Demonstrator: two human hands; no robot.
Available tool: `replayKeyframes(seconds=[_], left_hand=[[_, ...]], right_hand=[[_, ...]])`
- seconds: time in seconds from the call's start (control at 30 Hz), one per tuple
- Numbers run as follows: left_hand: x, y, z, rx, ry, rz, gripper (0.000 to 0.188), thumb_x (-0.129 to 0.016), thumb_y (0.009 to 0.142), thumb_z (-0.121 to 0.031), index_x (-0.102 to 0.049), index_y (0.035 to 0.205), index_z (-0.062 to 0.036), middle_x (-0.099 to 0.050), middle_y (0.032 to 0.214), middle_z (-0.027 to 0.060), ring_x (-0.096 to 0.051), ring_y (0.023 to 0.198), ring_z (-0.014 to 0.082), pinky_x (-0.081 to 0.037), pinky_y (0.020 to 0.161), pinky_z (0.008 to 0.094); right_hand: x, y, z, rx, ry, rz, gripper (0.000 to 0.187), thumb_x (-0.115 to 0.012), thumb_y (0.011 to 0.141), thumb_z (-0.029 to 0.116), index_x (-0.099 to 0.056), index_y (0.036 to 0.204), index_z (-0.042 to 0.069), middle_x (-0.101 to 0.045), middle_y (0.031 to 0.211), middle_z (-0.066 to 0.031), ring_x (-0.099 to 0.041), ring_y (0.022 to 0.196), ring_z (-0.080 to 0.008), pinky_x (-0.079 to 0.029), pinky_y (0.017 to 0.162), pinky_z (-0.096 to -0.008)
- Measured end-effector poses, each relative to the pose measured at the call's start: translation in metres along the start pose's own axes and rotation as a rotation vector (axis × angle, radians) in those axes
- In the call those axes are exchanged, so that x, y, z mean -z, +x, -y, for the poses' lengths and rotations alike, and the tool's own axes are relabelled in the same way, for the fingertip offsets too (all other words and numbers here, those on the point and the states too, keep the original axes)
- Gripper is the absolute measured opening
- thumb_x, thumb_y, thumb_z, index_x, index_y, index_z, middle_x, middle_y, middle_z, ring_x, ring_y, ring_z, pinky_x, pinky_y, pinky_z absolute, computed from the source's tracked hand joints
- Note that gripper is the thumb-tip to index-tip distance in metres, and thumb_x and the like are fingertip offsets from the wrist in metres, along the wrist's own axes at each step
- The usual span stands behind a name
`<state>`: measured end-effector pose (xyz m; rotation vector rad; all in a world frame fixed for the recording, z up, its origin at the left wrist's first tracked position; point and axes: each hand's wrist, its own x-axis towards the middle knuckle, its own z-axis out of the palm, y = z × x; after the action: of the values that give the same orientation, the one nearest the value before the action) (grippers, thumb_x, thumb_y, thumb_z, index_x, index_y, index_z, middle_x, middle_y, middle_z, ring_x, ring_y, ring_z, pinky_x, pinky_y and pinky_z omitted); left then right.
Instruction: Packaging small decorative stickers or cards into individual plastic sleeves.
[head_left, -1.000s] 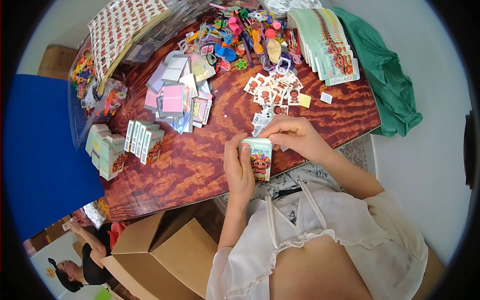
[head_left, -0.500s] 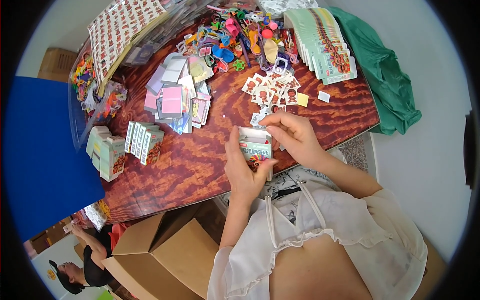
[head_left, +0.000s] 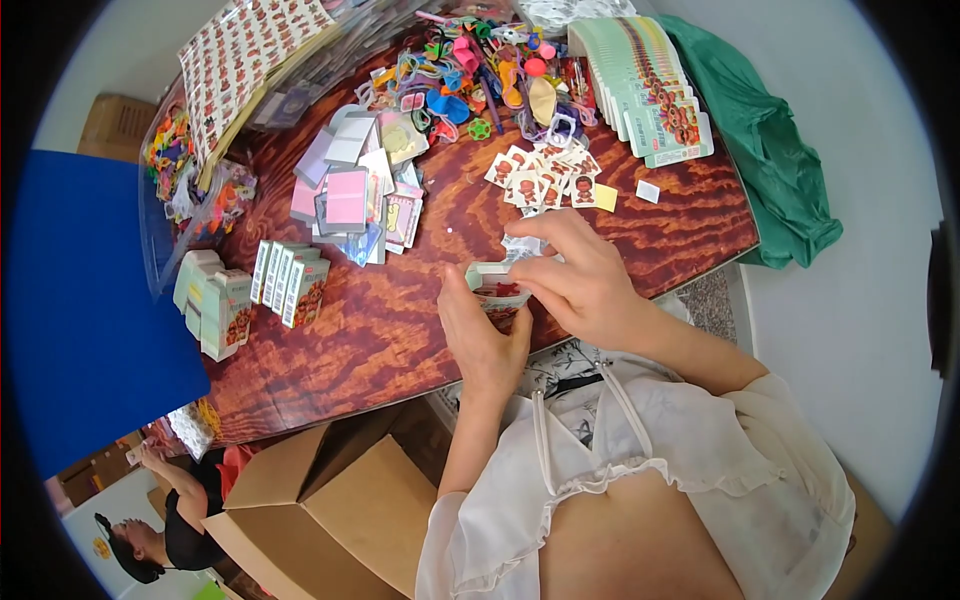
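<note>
My left hand [head_left: 482, 345] is wrapped round a small pale-green printed carton [head_left: 500, 289] near the table's front edge. The carton's top is open toward me, and something reddish shows inside. Over its right rim bends my right hand [head_left: 585, 280], thumb and forefinger closed together at a top flap; whether anything else is between them is hidden. Just beyond the carton lies a crinkled clear and white wrapper [head_left: 517, 246], partly covered by my right fingers. Past it is a heap of small picture cards [head_left: 545, 178], with a yellow square [head_left: 605, 198] beside them.
Filled cartons [head_left: 290, 282] stand at the left by flattened ones [head_left: 212, 310]. Plastic cards [head_left: 347, 190] and colourful trinkets [head_left: 480, 75] are piled farther back. A carton stack [head_left: 650, 100] fans out at the right. A cardboard box [head_left: 350, 510] sits below; a co-worker [head_left: 185, 520] is beyond it.
The carton has tipped, so its printed front is turned mostly out of sight and its opening faces me more. My right fingers have moved slightly left and down onto its rim.
</note>
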<state>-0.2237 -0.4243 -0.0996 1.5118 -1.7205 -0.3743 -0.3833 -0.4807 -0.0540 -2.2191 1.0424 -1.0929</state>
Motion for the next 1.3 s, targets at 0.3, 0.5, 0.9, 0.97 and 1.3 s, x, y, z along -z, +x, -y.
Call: replayKeyframes(seconds=[0.3, 0.5, 0.9, 0.97, 1.3], left_hand=[[-0.008, -0.003, 0.01, -0.06, 0.036, -0.066, 0.094, -0.079, 0.073, -0.006, -0.025, 0.148, 0.0086, -0.046, 0.133, 0.0326, -0.044, 0.124, 0.0534, -0.037, 0.104, 0.0602], [-0.003, 0.004, 0.01, 0.061, 0.063, -0.05, 0.089, -0.077, 0.069, -0.001, -0.032, 0.146, 0.0054, -0.048, 0.134, 0.0256, -0.044, 0.128, 0.0475, -0.035, 0.107, 0.0584], [-0.002, 0.007, 0.017, 0.008, 0.116, -0.097, 0.079, -0.075, 0.067, 0.006, -0.042, 0.138, 0.0005, -0.05, 0.134, 0.0213, -0.043, 0.132, 0.0461, -0.038, 0.106, 0.0528], [-0.002, 0.009, 0.018, 0.002, 0.14, -0.133, 0.078, -0.076, 0.067, 0.006, -0.042, 0.137, -0.0001, -0.05, 0.133, 0.0212, -0.043, 0.132, 0.0471, -0.039, 0.106, 0.0533], [0.003, 0.003, 0.027, -0.039, 0.123, -0.103, 0.077, -0.077, 0.067, 0.004, -0.044, 0.136, 0.0004, -0.052, 0.13, 0.0219, -0.046, 0.129, 0.0465, -0.041, 0.104, 0.053]], right_hand=[[-0.008, 0.009, 0.007, -0.111, 0.029, 0.172, 0.018, -0.061, 0.078, -0.005, -0.063, 0.094, 0.002, -0.062, 0.098, -0.0136, -0.063, 0.085, -0.0322, -0.052, 0.067, -0.0385], [-0.006, 0.013, -0.005, -0.109, 0.118, 0.074, 0.019, -0.062, 0.078, -0.006, -0.063, 0.095, 0.002, -0.06, 0.092, -0.013, -0.064, 0.079, -0.032, -0.051, 0.065, -0.0395], [-0.001, 0.026, -0.006, -0.001, -0.364, 0.315, 0.02, -0.07, 0.073, 0.008, -0.067, 0.092, 0.002, -0.058, 0.098, -0.0078, -0.061, 0.092, -0.0248, -0.054, 0.064, -0.0339], [-0.004, 0.029, -0.003, 0.017, -0.385, 0.327, 0.019, -0.068, 0.073, 0.007, -0.067, 0.091, 0.002, -0.058, 0.097, -0.0076, -0.06, 0.092, -0.0244, -0.054, 0.064, -0.0335], [0.001, 0.037, -0.017, 0.261, -0.393, 0.423, 0.021, -0.065, 0.075, 0.009, -0.06, 0.093, 0.003, -0.055, 0.092, -0.008, -0.061, 0.088, -0.0218, -0.054, 0.062, -0.0329]])
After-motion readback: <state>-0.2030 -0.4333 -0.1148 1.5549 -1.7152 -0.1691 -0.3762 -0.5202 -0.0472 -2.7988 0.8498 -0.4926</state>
